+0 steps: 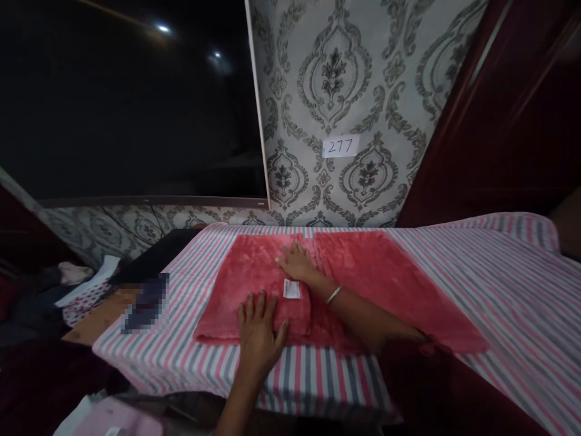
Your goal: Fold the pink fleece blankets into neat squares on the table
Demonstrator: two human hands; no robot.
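The left hand (259,336) and right hand (297,264) are resting palm-down, fingers spread, on the red blanket (358,263) beneath them; its long axis is running crosswise, its right half lying nearer the right hand.

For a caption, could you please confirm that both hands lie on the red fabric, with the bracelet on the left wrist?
The side is wrong: the head view shows the bracelet on the right wrist. The left hand and right hand lie on the red fabric.
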